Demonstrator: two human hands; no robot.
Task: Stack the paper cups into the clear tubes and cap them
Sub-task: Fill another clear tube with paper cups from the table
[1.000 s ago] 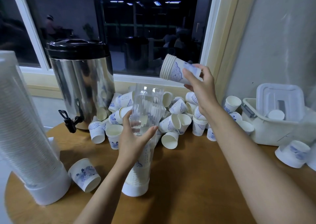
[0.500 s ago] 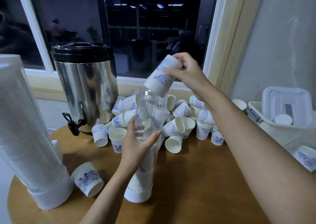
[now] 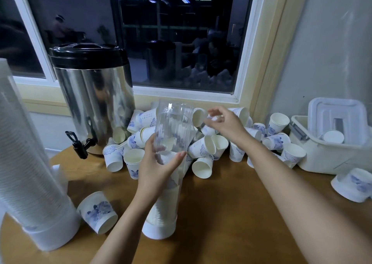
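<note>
— How are the hands placed?

— The left hand (image 3: pixel 157 169) is wrapped round the middle of the clear tube (image 3: pixel 175 122), thumb on one side and fingers on the other. The right hand (image 3: pixel 223 122) is held just beside the tube's open mouth, fingers loosely spread; nothing appears to be gripped in it.

— Where is the tube, and what is in it?

— It is stood on its white base (image 3: pixel 159 229) on the table (image 3: pixel 231 213), in front of the pile of paper cups (image 3: pixel 203 148). A nested stack (image 3: pixel 161 209) can be seen filling roughly the lower half; the upper part is empty and uncapped.

— How should the things be expected to handle?

— The tube is judged thin-walled, light and rather slick, so it is best steadied at mid-height, as is being done, without squeezing. The cups are judged very light and easily crushed; they are better taken by the side wall near the rim and dropped in nested.

— And the other containers?

— A second tube (image 3: pixel 26 163) at the left is seen packed with stacked cups. In the white bin (image 3: pixel 326 159) at the right, a lid (image 3: pixel 338 112) is propped and a single cup (image 3: pixel 333 136) is seen.
</note>
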